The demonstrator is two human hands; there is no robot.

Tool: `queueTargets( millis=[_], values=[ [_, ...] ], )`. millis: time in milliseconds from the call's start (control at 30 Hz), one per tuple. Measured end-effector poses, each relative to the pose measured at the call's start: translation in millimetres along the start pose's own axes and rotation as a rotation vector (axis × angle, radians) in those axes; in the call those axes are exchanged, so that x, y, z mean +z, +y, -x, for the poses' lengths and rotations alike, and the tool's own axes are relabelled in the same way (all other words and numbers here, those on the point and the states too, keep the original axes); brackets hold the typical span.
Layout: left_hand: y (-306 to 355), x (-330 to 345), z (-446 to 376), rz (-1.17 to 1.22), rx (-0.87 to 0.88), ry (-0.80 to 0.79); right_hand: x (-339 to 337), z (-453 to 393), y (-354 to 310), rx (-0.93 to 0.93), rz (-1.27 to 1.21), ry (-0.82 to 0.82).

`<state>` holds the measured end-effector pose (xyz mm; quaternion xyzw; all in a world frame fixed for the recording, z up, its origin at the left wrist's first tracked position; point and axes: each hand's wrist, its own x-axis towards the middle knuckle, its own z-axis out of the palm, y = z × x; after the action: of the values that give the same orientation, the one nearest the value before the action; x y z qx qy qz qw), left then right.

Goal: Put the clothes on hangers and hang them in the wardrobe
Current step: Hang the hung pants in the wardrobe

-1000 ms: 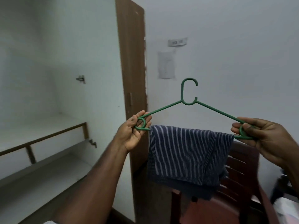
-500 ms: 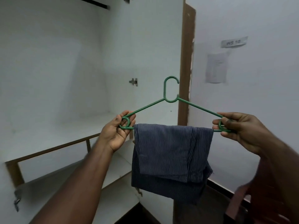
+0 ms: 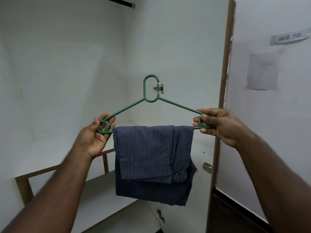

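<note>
While both hands grip it, hanger (image 3: 151,100) lies level, hook up.

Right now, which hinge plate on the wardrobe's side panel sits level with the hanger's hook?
The upper hinge plate, just right of the green hanger hook; the others sit below the striped garment.

One head-worn wide-angle camera supplies the only view. It faces forward into the open wardrobe (image 3: 84,64), close enough that both forearms enter from the near bottom corners. The hanging rail (image 3: 121,2) sits at the far top edge; the wall label (image 3: 288,38) lies at the right. Straight edges curve toward the frame borders.
</note>
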<state>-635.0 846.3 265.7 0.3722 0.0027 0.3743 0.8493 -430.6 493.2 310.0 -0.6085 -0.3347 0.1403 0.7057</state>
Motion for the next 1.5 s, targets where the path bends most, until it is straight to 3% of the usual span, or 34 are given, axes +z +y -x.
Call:
queueTargets(
  millis=[433, 1067, 1367, 1500],
  values=[
    [26, -17, -111, 0.001, 0.122, 0.051, 37, -157, 2, -0.038, -0.041, -0.111],
    [139, -44, -356, -0.09, 0.117, -0.013, 174, -355, -33, -0.333, -0.127, 0.099],
    [140, -54, -452, -0.024, 0.175, 0.003, 189, -438, -39, -0.293, 0.121, 0.021],
    [135, -56, -496, -0.024, 0.184, 0.016, 189, -481, -37, -0.313, 0.091, 0.025]
  ],
)
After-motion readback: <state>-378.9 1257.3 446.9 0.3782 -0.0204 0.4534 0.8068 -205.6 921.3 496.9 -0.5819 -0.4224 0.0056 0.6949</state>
